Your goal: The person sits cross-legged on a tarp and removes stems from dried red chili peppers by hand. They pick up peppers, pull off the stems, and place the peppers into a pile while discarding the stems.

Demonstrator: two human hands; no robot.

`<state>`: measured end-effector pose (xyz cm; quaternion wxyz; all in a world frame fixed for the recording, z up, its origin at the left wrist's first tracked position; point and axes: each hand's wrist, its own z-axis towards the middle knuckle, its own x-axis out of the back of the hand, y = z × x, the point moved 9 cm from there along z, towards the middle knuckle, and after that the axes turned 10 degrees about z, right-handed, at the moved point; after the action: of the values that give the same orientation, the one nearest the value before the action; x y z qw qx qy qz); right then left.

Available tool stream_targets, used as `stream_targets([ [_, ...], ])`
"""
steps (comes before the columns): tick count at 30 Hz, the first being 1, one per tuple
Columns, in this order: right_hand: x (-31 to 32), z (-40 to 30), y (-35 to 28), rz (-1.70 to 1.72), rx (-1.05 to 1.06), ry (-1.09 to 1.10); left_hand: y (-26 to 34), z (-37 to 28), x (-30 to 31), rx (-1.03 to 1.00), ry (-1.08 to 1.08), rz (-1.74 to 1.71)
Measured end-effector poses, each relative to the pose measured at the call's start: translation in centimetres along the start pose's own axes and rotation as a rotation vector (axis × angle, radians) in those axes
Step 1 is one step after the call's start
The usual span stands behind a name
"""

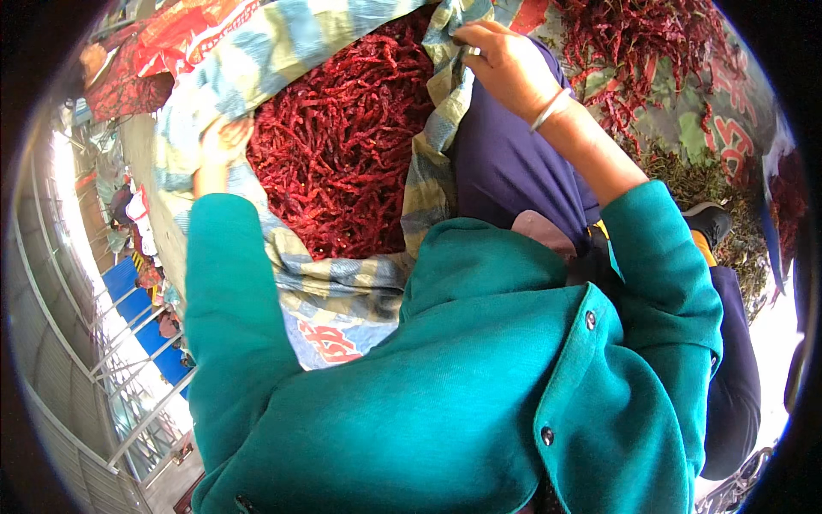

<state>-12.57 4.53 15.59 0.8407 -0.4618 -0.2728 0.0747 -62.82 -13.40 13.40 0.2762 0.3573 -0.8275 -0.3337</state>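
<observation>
In front of me a blue-and-cream checked woven plastic sack point(429, 186) lies open, full of dried red chilies point(347, 141). My left hand point(225, 142) is at the sack's left rim, beside the chilies. It is blurred by motion and bright light, so its grip cannot be made out. My right hand point(504, 64), with a ring and a pale bangle on the wrist, is at the bunched right rim. Its thumb and fingers are curled on the sack's cloth there.
More dried chilies point(642, 51) with stems lie on a printed sheet point(690, 128) at right. Dry greenish stalks point(732, 238) surround a dark shoe point(708, 221). A red bag point(192, 38) is at the upper left, near another person's hand point(94, 61). Blue panels point(131, 302) stand far left.
</observation>
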Motion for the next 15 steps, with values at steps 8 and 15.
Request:
stream_targets([
  [8, 1.6, -3.3, 2.1, 0.035, -0.059, -0.082, -12.3, -13.4, -18.0, -0.695, -0.315, 1.085],
  [15, 7.3, -8.0, 3.0, -0.049, -0.031, -0.030, -17.7, -14.5, -14.4, -0.957, -0.198, 2.233],
])
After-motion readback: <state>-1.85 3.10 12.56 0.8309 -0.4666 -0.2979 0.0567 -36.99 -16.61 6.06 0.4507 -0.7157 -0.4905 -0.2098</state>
